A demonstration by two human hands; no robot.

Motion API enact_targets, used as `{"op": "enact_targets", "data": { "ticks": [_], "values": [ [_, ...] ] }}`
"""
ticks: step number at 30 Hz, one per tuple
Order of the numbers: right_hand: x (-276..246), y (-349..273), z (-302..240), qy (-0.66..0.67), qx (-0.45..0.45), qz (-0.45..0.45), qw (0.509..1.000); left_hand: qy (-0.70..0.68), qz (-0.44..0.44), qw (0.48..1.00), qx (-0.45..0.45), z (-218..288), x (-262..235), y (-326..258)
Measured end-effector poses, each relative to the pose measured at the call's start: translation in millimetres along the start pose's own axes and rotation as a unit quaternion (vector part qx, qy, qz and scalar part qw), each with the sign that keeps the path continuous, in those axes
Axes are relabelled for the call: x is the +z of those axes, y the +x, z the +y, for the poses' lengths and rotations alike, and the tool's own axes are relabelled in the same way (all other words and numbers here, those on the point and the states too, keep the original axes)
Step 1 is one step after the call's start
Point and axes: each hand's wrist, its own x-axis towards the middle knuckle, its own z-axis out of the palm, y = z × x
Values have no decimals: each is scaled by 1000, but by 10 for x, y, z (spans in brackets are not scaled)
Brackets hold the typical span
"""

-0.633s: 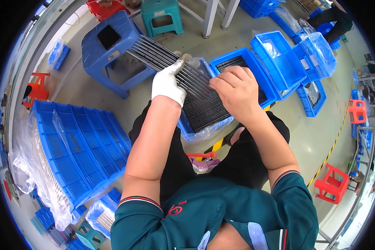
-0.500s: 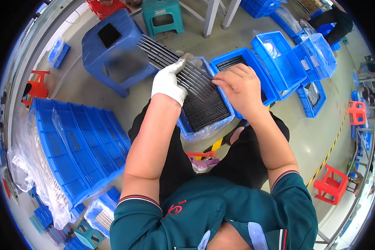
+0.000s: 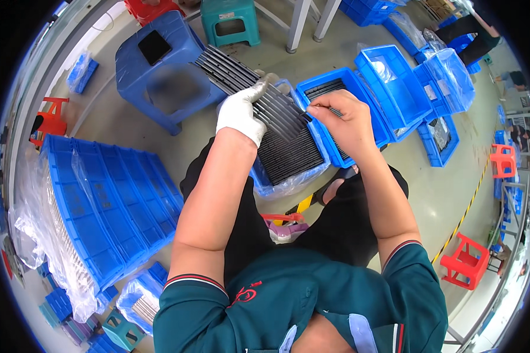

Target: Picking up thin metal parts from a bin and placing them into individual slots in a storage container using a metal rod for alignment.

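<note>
My left hand, in a white glove, is closed around a fanned row of thin dark metal rods. They slant from the blue stool down toward my right hand. My bare right hand is pinched at the lower right end of the row, thumb and forefinger together. A small black tip shows beside those fingertips; whether it belongs to a rod or is a separate piece, I cannot tell. Beneath the row stands a plastic-lined blue crate filled with black rods. Another blue crate with dark rods lies partly behind my right hand.
A blue stool carrying a flat black object stands at the far left, beside a green stool. Stacked blue crates rise at my left. More blue bins stand at the right, and a red stool farther right.
My right hand has shifted slightly to the right, still pinched near the rod ends. The left hand keeps its grip, and the row of rods has barely moved.
</note>
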Motion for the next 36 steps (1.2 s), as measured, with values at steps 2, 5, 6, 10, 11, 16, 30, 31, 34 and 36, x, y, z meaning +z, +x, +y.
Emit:
{"op": "enact_targets", "data": {
  "ticks": [2,5,6,10,11,16,30,31,34,36],
  "values": [
    [10,3,22,-5,10,-6,1000,7,0,1000,3,3,14,-19],
    [18,19,53,-34,-52,-13,998,15,-5,1000,8,21,-1,-24],
    [13,28,37,-32,-52,-12,998,12,-2,1000,5,25,-16,-10],
    [-25,49,44,-102,-160,-23,982,3,-23,1000,-5,13,-40,5],
    [-27,51,54,-76,-119,-38,989,6,-23,1000,-6,5,-40,-1],
    [-51,37,-5,-119,-177,-56,975,-2,-19,1000,-21,-10,-45,22],
    [-146,25,-23,62,68,-76,993,7,-90,996,14,13,-80,-3],
    [-153,24,-23,63,70,-74,993,-3,-100,995,9,18,-69,-27],
    [-168,19,-25,59,38,-65,995,-17,-137,990,-2,38,-119,4],
    [-171,28,-28,61,17,-66,996,-31,-156,987,-14,49,-124,-4]
  ]
}}
